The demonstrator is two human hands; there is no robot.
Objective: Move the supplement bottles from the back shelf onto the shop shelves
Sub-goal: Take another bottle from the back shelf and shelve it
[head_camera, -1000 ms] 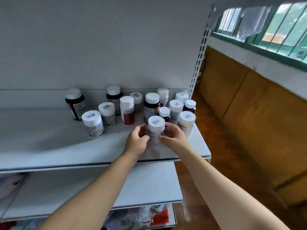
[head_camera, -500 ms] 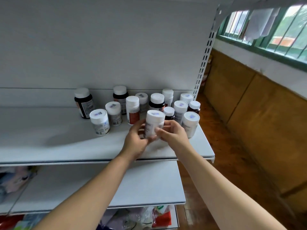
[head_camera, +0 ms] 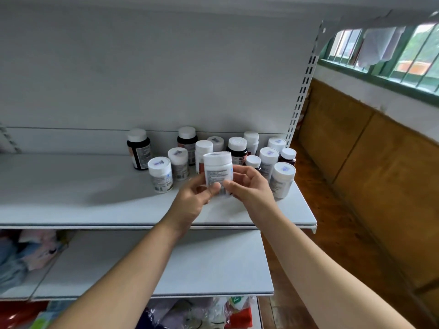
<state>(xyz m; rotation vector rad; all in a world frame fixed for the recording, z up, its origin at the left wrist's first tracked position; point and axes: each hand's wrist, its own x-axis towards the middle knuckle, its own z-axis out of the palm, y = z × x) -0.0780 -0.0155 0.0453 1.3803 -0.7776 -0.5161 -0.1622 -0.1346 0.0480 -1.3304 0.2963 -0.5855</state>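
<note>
**Holding one white bottle in both hands above the shelf**

You are holding a white bottle upright in front of you, just above the grey shelf and not touching it. Your left hand is gripping its lower left side, with the thumb lying across the label and the fingers curled behind. Your right hand is cupping the right side, with the thumb pressing near the label's lower edge and the fingers bending loosely round the back. Both hands are closed on the bottle, and neither is spreading wide.

The printed label is facing you. That suggests you are steadying the bottle with two hands to check it, not simply carrying it.

Behind it, the other bottles are standing in a loose cluster at the shelf's right end, close to the back panel. Most are white with stickered caps, and a few are dark. One is standing just right of your right hand, near the shelf's front edge, so it looks easy to knock as you are drawing away.

A lower shelf is lying beneath your forearms. With about a dozen bottles waiting, most of the moving appears to remain.
</note>
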